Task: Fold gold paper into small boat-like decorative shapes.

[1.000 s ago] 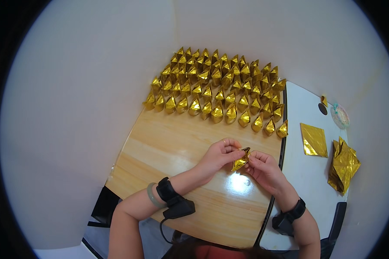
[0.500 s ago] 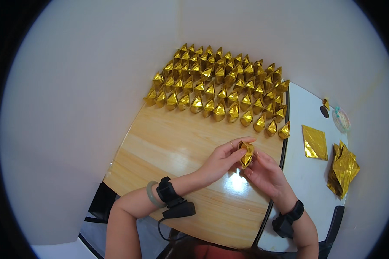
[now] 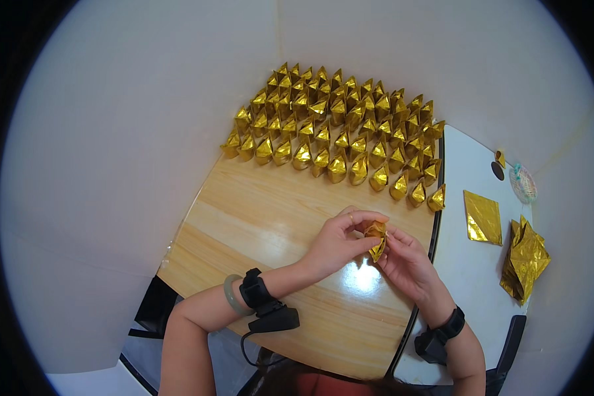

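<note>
Between my two hands, above the right part of the wooden table (image 3: 257, 218), is a folded gold paper ingot (image 3: 377, 249). My left hand (image 3: 342, 239) pinches its left side, with the thumb across its front and the index finger over its top. The fingers of my right hand (image 3: 406, 261) close on its right edge; some fingertips are hidden behind the paper. Beyond my hands, several rows of finished gold paper ingots (image 3: 301, 157) stand upright along the table's far side.
A white table (image 3: 459, 277) adjoins on the right. On it lie a flat gold paper sheet (image 3: 482, 218), a stack of folded gold paper (image 3: 525, 261), a dark round disc (image 3: 497, 171) and a pale woven round item (image 3: 523, 183). White walls (image 3: 145, 132) enclose the far and left sides.
My left thumb has shifted lower on the ingot's front, and my left fingers have moved over its top. The ingot has turned slightly; the view has shifted a little.
</note>
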The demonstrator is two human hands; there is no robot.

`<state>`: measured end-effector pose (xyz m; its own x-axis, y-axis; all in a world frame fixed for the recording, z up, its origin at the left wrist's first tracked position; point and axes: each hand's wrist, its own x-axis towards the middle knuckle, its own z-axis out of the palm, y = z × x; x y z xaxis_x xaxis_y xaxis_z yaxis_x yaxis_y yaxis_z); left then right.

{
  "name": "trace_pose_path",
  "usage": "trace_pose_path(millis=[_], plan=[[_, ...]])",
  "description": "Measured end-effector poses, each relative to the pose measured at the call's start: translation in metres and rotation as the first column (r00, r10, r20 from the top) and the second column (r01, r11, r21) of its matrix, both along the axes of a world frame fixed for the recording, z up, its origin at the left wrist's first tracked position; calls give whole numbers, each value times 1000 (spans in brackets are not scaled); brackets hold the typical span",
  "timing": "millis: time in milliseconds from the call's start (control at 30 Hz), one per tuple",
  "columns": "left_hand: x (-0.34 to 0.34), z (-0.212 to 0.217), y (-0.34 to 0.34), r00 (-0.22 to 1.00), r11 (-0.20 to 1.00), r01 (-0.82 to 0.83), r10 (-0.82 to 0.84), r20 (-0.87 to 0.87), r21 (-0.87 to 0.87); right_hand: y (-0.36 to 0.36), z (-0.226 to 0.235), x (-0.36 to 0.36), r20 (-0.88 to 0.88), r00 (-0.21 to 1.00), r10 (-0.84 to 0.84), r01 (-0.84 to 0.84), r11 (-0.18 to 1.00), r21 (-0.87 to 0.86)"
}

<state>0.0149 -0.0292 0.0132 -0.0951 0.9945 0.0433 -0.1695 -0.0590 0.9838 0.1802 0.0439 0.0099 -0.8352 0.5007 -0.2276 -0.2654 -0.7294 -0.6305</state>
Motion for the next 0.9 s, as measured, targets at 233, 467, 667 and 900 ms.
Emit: trace_pose_path(millis=[233, 467, 667, 900], plan=[[1, -7, 3, 999, 991, -7, 3, 32, 134, 0, 1, -2, 50, 996, -72, 72, 997, 8], [-20, -2, 5, 948, 965, -1, 84, 307, -261, -15, 23, -3, 40, 907, -419, -41, 8, 999], [-13, -2, 7, 969, 955, -26, 96, 227, -295, -10, 17, -5, -40, 870, -491, -94, -245, 965], [-14, -7, 8, 896, 973, -11, 111, 430, -228, 3, 44, -8, -62, 821, -567, -65, -202, 977]])
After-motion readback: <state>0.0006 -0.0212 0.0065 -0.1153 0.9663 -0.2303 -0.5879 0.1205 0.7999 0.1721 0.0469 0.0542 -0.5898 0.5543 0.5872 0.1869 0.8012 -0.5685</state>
